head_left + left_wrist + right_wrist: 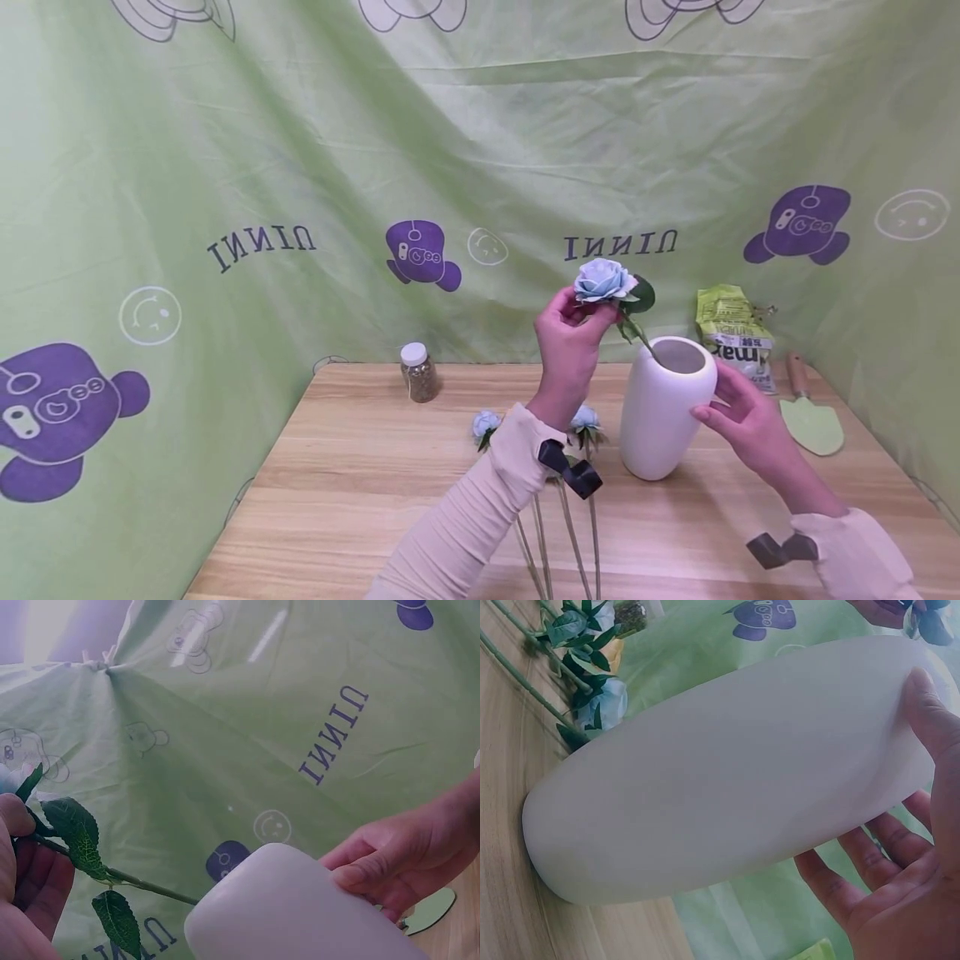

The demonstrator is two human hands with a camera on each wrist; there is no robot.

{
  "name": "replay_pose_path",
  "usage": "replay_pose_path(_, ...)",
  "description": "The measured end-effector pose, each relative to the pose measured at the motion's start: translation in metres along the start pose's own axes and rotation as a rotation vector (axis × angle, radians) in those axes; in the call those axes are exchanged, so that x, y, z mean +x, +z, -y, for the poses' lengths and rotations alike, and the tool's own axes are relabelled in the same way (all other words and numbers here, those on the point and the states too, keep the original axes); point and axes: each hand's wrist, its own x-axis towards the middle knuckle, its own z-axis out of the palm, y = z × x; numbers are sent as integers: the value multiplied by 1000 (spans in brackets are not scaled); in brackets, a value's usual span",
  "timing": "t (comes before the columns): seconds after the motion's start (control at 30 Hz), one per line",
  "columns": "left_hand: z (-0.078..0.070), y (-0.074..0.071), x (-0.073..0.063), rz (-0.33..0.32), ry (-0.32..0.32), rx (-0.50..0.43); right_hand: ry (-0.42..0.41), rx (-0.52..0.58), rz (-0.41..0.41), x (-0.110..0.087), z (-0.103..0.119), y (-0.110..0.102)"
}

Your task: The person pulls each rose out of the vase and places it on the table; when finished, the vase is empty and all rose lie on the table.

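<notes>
My left hand (pixel 570 343) pinches a pale blue artificial rose (pixel 602 281) just beneath its bloom. The rose's green stem (pixel 154 888) slants down to the mouth of a tall white vase (pixel 662 429), and its lower end is hidden inside. On the vase's right side, near the top, my right hand (pixel 756 429) holds it, with the thumb (pixel 928 705) on one face and the fingers round the other. The vase stands on the wooden table, tilted slightly. More blue roses (pixel 604 703) lie on the table left of the vase, partly covered by my left forearm in the head view.
A white-capped jar (pixel 418 373) of dark bits stands at the back of the wooden table (pixel 337 483). Behind the vase to the right are a green-and-white bag (pixel 735 333) and a small trowel (pixel 812 425). A green printed cloth (pixel 487 150) hangs around the table.
</notes>
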Motion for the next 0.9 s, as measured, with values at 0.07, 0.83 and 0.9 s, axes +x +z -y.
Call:
replay_pose_path(0.07,-2,-4,2,-8,-8,-20,1,-5,1,0,0,0)
replay_pose_path(0.83,-9,-32,16,-114,-10,-266,33,-85,-10,-2,-1,0)
replay_pose_path(0.9,-9,-35,18,-143,-14,-290,31,-82,-10,-2,-1,0)
